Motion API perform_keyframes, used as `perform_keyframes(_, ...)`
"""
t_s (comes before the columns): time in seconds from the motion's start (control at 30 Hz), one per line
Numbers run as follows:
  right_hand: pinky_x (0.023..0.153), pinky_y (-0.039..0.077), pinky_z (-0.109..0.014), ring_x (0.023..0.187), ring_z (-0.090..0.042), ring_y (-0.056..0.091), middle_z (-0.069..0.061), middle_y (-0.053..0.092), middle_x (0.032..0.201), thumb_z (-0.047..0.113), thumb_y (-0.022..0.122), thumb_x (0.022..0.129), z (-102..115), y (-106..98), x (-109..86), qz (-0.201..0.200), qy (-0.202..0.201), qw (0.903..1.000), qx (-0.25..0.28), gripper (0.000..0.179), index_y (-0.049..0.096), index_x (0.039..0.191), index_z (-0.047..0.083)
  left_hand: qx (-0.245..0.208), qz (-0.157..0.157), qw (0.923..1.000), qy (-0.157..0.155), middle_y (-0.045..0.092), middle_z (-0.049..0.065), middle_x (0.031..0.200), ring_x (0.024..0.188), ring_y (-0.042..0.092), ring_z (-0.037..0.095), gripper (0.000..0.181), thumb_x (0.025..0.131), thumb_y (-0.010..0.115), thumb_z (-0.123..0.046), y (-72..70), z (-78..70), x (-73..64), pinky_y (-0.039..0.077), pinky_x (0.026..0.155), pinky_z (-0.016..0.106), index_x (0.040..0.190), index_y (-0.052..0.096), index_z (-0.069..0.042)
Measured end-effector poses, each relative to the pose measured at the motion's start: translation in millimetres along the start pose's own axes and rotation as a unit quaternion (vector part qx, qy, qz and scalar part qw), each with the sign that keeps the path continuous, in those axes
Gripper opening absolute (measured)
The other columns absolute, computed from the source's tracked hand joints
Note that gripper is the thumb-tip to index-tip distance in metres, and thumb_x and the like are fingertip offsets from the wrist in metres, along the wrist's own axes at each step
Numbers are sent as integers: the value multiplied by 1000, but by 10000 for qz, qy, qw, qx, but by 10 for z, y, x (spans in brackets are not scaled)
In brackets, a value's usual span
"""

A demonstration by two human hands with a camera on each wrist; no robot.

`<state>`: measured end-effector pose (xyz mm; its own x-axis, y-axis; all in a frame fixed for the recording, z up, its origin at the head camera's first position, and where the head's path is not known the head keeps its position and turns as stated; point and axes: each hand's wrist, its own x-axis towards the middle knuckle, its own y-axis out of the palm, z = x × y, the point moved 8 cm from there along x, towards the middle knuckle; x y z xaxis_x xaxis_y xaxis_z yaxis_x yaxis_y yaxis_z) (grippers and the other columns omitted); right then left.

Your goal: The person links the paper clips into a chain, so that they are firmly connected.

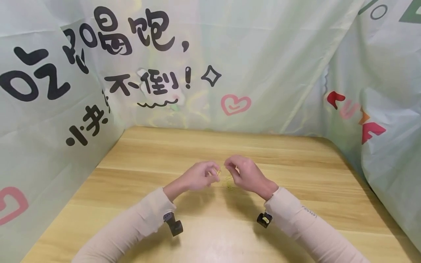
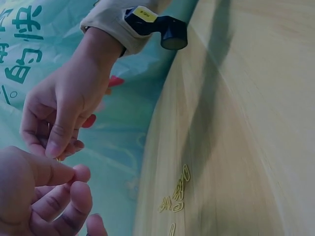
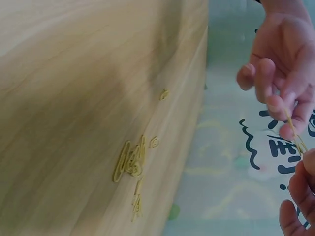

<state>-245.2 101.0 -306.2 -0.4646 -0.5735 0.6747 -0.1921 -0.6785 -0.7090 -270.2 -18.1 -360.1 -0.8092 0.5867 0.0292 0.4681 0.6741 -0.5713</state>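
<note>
My left hand and right hand face each other above the table, fingertips a short way apart. Thumb and finger of the left pinch a yellow paper clip. At its lower end, in the right wrist view, more yellow wire meets the fingertips of the right hand, which are pinched together. The left wrist view shows the right hand beyond the left hand, with the wire mostly hidden by fingers. Below both hands lies a loose pile of yellow paper clips.
A wooden table spreads beneath the hands. Printed cloth hangs round its back and sides. One paper clip lies apart from the pile. Each sleeve carries a black wrist camera, the left camera and the right camera.
</note>
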Motion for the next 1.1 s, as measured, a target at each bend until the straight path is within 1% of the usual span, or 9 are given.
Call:
perform_keyframes(0.17, 62, 55, -33, 74, -12, 62, -6, 66, 82, -12, 62, 83, 7, -1, 24, 158, 138, 9993, 315, 17, 62, 86, 5, 190, 284, 9994, 61, 68, 3, 96, 80, 67, 30, 29, 93, 60, -8, 62, -6, -6, 55, 65, 30, 120, 57, 0)
perform_keyframes(0.27, 60, 54, -34, 71, -11, 60, -7, 66, 81, -10, 62, 84, 22, -4, 33, 172, 118, 9990, 399, 16, 62, 87, 6, 250, 370, 9989, 123, 69, 2, 96, 81, 67, 29, 27, 93, 59, -7, 83, -8, -5, 54, 65, 29, 119, 57, -2)
perform_keyframes(0.33, 60, 54, -32, 71, -10, 60, -5, 65, 80, -9, 63, 84, 33, -10, 39, 155, 86, 9991, 381, 15, 63, 87, 6, 236, 391, 9988, 157, 69, 3, 96, 82, 67, 29, 25, 93, 59, -7, 88, -11, -2, 54, 65, 29, 117, 58, -2)
perform_keyframes(0.5, 63, 53, -29, 70, -9, 59, -3, 65, 79, -8, 63, 85, 45, -17, 61, 151, 35, 9993, 330, 13, 64, 86, 5, 290, 406, 9987, 89, 68, 6, 101, 82, 67, 26, 26, 94, 61, -12, 85, 0, 11, 55, 67, 30, 118, 58, -4)
perform_keyframes(0.63, 62, 54, -32, 69, -10, 59, -4, 65, 79, -8, 61, 85, 36, -13, 72, 197, 29, 9991, 385, 12, 64, 87, 4, 548, 372, 9978, 5, 67, 7, 109, 88, 65, 20, 31, 96, 61, -19, 70, 14, 26, 54, 74, 33, 124, 57, -6)
perform_keyframes(0.73, 61, 54, -35, 69, -10, 60, -4, 66, 79, -7, 62, 86, 21, -13, 73, 235, 73, 9988, 418, 11, 64, 88, 3, 689, 300, 9972, -21, 66, 5, 114, 94, 64, 22, 34, 97, 60, -23, 55, 7, 35, 52, 81, 37, 127, 56, -8)
perform_keyframes(0.83, 60, 54, -36, 69, -10, 59, -4, 66, 80, -5, 63, 87, 11, -17, 73, 259, 122, 9987, 425, 8, 65, 88, 3, 744, 229, 9970, 8, 66, 4, 115, 97, 64, 24, 34, 97, 60, -25, 42, -3, 42, 51, 84, 40, 128, 56, -10)
perform_keyframes(0.97, 60, 54, -36, 69, -9, 59, -4, 66, 79, -5, 64, 86, 10, -19, 71, 266, 143, 9985, 453, 9, 65, 88, 3, 697, 185, 9973, 111, 66, 5, 114, 94, 65, 23, 34, 98, 58, -27, 42, -12, 50, 52, 82, 37, 127, 57, -9)
perform_keyframes(1.1, 61, 54, -32, 68, -8, 59, -2, 65, 78, -5, 65, 86, 16, -6, 67, 297, 160, 9982, 493, 10, 65, 87, 5, 437, 207, 9986, 199, 65, 9, 115, 87, 66, 25, 28, 100, 55, -26, 59, -33, 50, 54, 71, 33, 120, 61, -7)
